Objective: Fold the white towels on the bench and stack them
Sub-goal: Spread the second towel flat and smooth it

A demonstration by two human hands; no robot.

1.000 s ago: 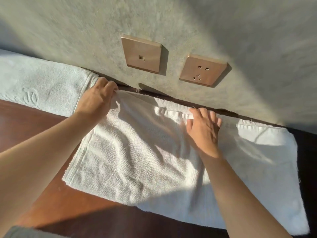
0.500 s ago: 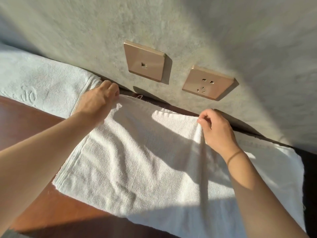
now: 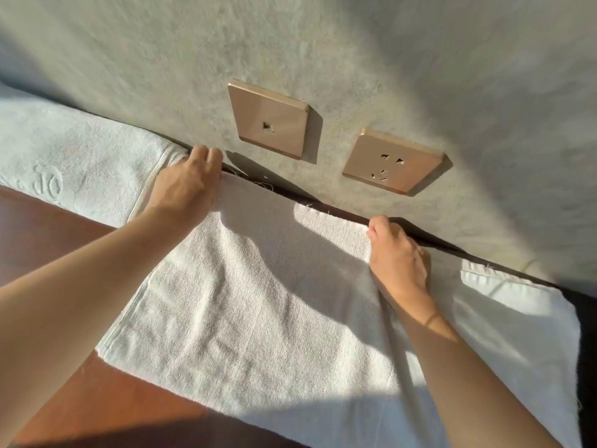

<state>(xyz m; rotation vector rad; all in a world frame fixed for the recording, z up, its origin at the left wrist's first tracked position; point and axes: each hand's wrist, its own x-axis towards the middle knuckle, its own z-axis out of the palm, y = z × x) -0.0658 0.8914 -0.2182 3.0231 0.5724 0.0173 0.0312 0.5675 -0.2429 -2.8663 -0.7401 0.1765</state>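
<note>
White towel (image 3: 258, 318), red-brown bench (image 3: 48, 240)

Two bronze wall plates (image 3: 269, 119) (image 3: 392, 160) sit side by side on the grey wall (image 3: 420, 59).

an embossed emblem on the folded towel (image 3: 74, 163), not legible.
</note>
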